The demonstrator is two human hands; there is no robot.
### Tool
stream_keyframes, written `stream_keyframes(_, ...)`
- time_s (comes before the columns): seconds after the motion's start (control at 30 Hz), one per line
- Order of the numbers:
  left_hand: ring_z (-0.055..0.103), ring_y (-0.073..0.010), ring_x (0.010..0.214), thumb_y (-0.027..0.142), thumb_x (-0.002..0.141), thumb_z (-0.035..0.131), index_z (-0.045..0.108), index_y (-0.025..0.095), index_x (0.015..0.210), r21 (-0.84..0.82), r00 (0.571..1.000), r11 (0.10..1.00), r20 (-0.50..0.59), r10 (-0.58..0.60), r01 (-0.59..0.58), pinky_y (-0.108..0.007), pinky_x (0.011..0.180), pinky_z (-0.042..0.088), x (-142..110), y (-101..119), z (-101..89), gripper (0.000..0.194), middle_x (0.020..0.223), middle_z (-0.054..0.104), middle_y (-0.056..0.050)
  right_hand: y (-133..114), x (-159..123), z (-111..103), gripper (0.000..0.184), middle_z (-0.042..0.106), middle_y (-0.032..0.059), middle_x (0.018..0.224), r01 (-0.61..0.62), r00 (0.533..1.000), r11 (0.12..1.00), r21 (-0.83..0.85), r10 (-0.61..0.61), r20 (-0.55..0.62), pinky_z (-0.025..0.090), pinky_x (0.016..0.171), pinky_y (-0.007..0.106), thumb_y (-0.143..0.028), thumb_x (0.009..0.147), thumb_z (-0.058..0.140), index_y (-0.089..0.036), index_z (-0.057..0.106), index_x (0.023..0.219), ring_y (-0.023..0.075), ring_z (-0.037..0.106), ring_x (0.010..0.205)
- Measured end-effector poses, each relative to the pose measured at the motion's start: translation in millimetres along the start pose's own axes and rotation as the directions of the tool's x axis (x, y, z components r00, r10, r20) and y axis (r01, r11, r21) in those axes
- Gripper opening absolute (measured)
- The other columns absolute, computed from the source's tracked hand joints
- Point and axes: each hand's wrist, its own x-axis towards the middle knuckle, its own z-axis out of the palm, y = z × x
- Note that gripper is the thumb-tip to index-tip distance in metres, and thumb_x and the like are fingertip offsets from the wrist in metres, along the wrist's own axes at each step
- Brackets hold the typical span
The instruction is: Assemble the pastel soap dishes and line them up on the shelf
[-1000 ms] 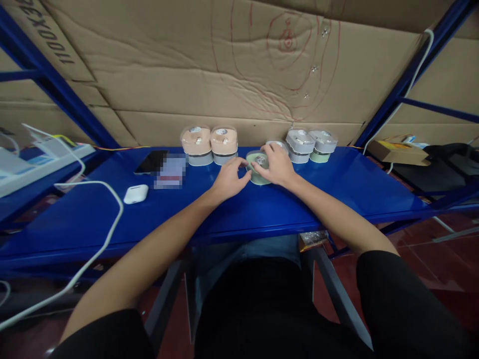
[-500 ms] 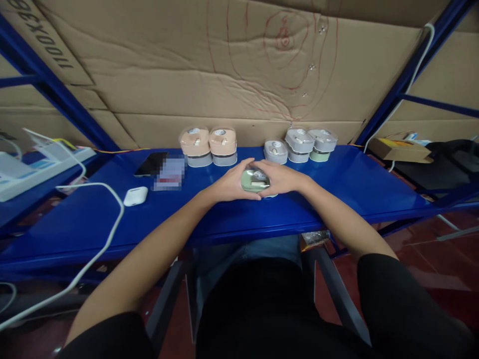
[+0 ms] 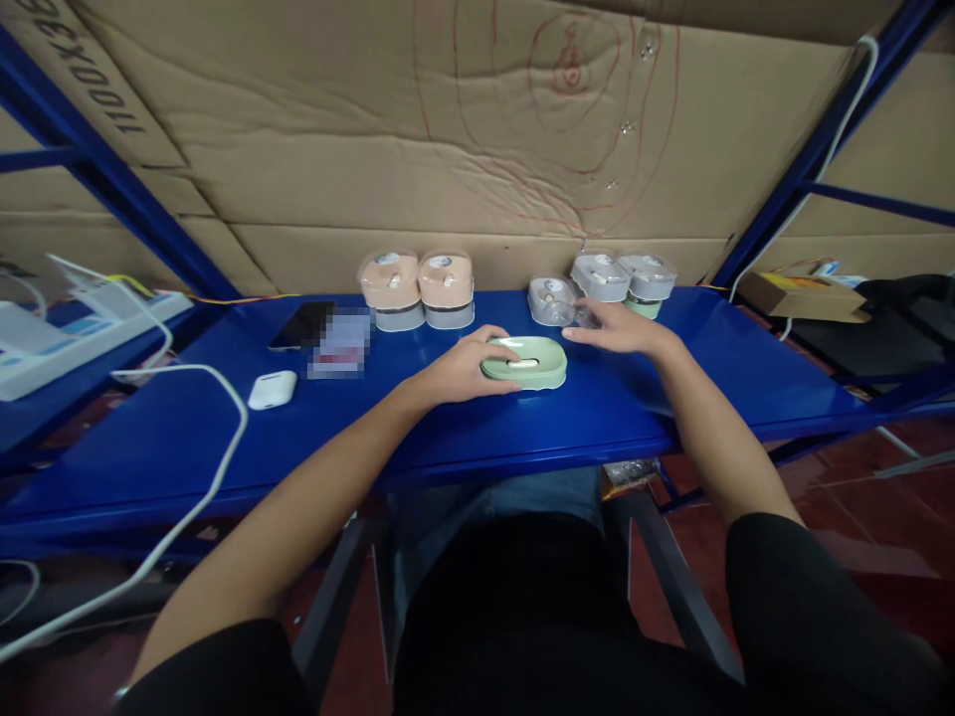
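A light-green oval box (image 3: pixel 548 360) with a pale handle-like piece in its top rests on the blue table. My left hand (image 3: pixel 474 366) grips its left end, fingers on the rim and top. Off to the right, my right hand (image 3: pixel 616 328) is closed on a clear plastic lid (image 3: pixel 586 316), tilted and partly hidden by the fingers. The lid is held close to a low grey box (image 3: pixel 550 301) with a clear cover. Behind the hand stand a grey covered box (image 3: pixel 599 278) and another grey box (image 3: pixel 648 276) stacked on a green one.
Two peach boxes (image 3: pixel 446 281) sit on grey ones at the back left. A white earbud case (image 3: pixel 272 390), a dark phone (image 3: pixel 302 326) and a blurred-out item (image 3: pixel 339 343) lie left on the blue table (image 3: pixel 597 418). A white cable (image 3: pixel 224 467) hangs at left.
My right hand has lifted the clear lid off the green box and carried it right, exposing the box's top. My left hand has stayed at the box's left end.
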Motion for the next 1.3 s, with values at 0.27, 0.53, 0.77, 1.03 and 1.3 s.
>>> stream_keyframes(0.27,0.074,-0.0365,0.142,0.062,0.108,0.074,0.091,0.023,0.116,-0.022,0.977,0.993,-0.178,-0.118,0.116,-0.059,0.132,0.056,5.2,-5.8,-5.7,0.044,0.153,0.077,-0.016,26.3,6.5,2.3,0.099,0.085,0.0203,0.147,-0.043,0.999,0.999,0.016,0.043,0.005,0.063,0.118,0.069,-0.101,0.094,0.07,-0.024,0.077,0.155,0.0499,0.081,0.133)
stream_keyframes(0.53,0.075,-0.0404,0.136,0.063,0.105,0.072,0.084,0.021,0.106,0.139,0.925,0.951,-0.307,-0.224,0.277,-0.059,0.127,0.06,6.2,-31.5,-2.5,0.044,0.13,0.081,-0.017,28.6,9.6,12.0,0.104,0.08,0.0203,0.157,0.044,0.997,0.997,-0.07,-0.04,0.063,0.063,0.123,0.069,-0.078,0.076,0.101,-0.022,0.075,0.159,0.0499,0.077,0.143)
stream_keyframes(0.77,0.07,-0.0397,0.148,0.057,0.11,0.068,0.084,0.021,0.118,0.122,0.953,0.98,-0.279,-0.118,0.157,-0.063,0.136,0.052,4.2,-7.4,-5.4,0.04,0.156,0.073,-0.018,12.0,3.3,4.8,0.1,0.081,0.023,0.154,-0.061,0.998,0.994,-0.089,0.062,0.009,0.062,0.122,0.065,-0.081,0.086,0.091,-0.017,0.074,0.16,0.0491,0.079,0.14)
stream_keyframes(1.03,0.068,-0.0398,0.153,0.055,0.096,0.089,0.083,0.026,0.121,0.073,1.0,0.997,0.0,0.021,-0.021,-0.061,0.136,0.053,-2.1,15.0,5.9,0.039,0.165,0.066,-0.015,17.5,-2.2,-15.3,0.106,0.084,0.0225,0.142,-0.119,0.981,0.993,0.012,0.119,-0.154,0.063,0.116,0.062,-0.085,0.09,0.087,-0.014,0.069,0.167,0.0461,0.08,0.13)
stream_keyframes(1.3,0.067,-0.0414,0.151,0.048,0.092,0.088,0.071,0.024,0.149,0.218,0.999,0.975,0.012,0.047,-0.049,-0.057,0.132,0.056,-4.4,21.0,9.1,0.064,0.164,0.064,-0.017,13.4,-0.4,-5.5,0.103,0.086,0.0196,0.135,-0.03,0.973,0.999,0.03,0.036,-0.227,0.063,0.112,0.061,-0.085,0.089,0.088,-0.016,0.071,0.164,0.0433,0.081,0.121)
